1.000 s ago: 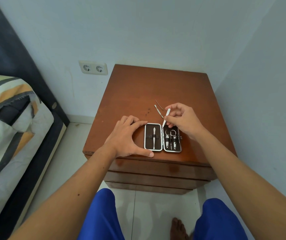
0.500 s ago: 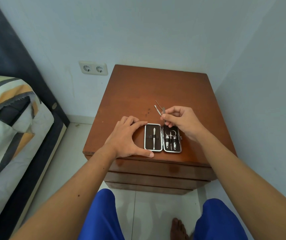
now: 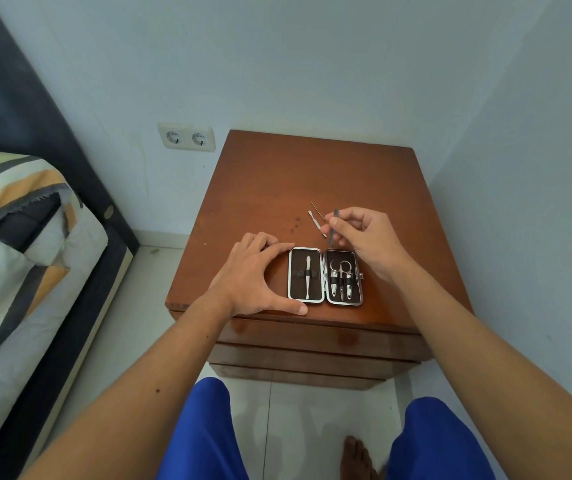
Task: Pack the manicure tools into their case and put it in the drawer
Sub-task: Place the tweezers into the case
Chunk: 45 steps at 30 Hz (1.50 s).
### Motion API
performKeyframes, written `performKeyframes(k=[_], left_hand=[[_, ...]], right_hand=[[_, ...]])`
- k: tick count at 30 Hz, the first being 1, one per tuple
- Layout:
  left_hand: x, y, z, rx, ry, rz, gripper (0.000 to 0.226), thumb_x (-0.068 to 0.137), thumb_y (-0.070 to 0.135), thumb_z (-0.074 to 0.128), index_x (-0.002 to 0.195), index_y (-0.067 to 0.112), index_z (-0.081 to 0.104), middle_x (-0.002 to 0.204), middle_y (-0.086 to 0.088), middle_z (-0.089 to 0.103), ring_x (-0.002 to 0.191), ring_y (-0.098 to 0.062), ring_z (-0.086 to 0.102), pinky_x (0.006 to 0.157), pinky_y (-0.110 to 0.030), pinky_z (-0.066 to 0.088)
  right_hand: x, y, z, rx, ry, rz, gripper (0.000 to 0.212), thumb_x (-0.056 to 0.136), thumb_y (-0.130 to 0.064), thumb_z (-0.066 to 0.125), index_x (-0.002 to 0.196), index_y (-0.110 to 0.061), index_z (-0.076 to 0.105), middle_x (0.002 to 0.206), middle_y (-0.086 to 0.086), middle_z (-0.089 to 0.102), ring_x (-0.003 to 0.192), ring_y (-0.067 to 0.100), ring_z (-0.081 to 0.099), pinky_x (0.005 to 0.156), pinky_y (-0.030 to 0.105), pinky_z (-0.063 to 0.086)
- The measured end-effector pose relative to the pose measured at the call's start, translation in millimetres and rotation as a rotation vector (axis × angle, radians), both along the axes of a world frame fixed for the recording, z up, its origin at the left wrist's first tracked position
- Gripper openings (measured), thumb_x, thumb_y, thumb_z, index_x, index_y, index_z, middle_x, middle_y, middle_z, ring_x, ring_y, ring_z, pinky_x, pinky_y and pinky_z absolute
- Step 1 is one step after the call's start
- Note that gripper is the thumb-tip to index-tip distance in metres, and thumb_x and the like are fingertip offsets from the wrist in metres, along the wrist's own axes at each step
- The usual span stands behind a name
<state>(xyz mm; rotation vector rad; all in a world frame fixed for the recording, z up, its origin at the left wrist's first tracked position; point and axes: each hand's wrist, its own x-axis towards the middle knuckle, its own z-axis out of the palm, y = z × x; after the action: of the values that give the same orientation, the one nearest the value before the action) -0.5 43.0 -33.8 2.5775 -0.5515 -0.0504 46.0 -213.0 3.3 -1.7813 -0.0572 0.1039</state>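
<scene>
Since 1 s ago your right hand lifted the grey nail file away from the case, fingers pinched on it. Left hand spread flat, bracing case's left edge. Case lies open at tabletop front; 2 loose tools beyond it.

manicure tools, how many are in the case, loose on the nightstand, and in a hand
Strapped in the open black manicure case: 4 slim metal tools
Loose on the brown wooden nightstand: 2, a flat silver tool and a thin pin-like pick
In the right hand: 1 grey metal file
Total: 7
</scene>
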Motion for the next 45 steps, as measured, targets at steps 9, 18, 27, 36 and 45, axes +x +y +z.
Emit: performKeyframes(k=[9,18,27,36,45], left_hand=[[-1.4,-0.2,1.8,-0.01,-0.003,-0.001,0.124,0.051,0.1,0.068,0.156,0.036,0.046,0.135,0.016,0.041,0.126,-0.009,0.034,0.115,-0.037,0.035],[-2.1,-0.6,2.4,-0.009,0.0,0.001,0.122,0.053,0.096,0.073,0.156,0.036,0.045,0.134,0.016,0.041,0.124,-0.008,0.032,0.112,-0.034,0.034],[-1.8,-0.9,3.1,-0.009,0.007,0.002,0.122,0.052,0.098,0.07,0.155,0.036,0.046,0.133,0.016,0.042,0.124,-0.009,0.033,0.114,-0.037,0.035],[-2.5,-1.0,1.6,-0.024,-0.027,-0.002,0.124,0.05,0.098,0.071,0.154,0.034,0.049,0.13,0.014,0.043,0.124,-0.012,0.036,0.116,-0.039,0.035],[-3.0,-1.1,2.3,-0.008,-0.033,-0.004,0.124,0.052,0.097,0.072,0.155,0.033,0.048,0.131,0.013,0.044,0.123,-0.012,0.036,0.115,-0.038,0.035]], right_hand=[[-4.6,4.2,-7.1,0.019,0.017,0.054,0.021,0.094,-0.009,0.075,0.114,-0.013,0.075,0.078,0.005,0.074,0.068,0.013,0.065,0.072,0.025,0.055],[-10.1,11.0,-12.4,-0.14,-0.046,0.088,0.026,0.089,-0.013,0.081,0.11,-0.021,0.069,0.081,0.005,0.074,0.069,0.011,0.067,0.068,0.027,0.054],[-11.2,9.6,-14.0,-0.458,-0.188,0.117,0.027,0.084,-0.026,0.087,0.107,-0.025,0.072,0.086,-0.006,0.074,0.067,0.005,0.06,0.069,0.019,0.053],[-16.5,1.8,-0.4,-0.819,-0.3,0.375,0.046,0.082,-0.046,0.083,0.121,-0.024,0.071,0.101,-0.011,0.054,0.08,0.006,0.058,0.079,0.029,0.053],[-29.1,-3.7,2.2,-0.853,-0.236,0.442,0.058,0.078,-0.055,0.082,0.126,-0.025,0.066,0.112,-0.01,0.051,0.09,0.005,0.056,0.081,0.024,0.046]])
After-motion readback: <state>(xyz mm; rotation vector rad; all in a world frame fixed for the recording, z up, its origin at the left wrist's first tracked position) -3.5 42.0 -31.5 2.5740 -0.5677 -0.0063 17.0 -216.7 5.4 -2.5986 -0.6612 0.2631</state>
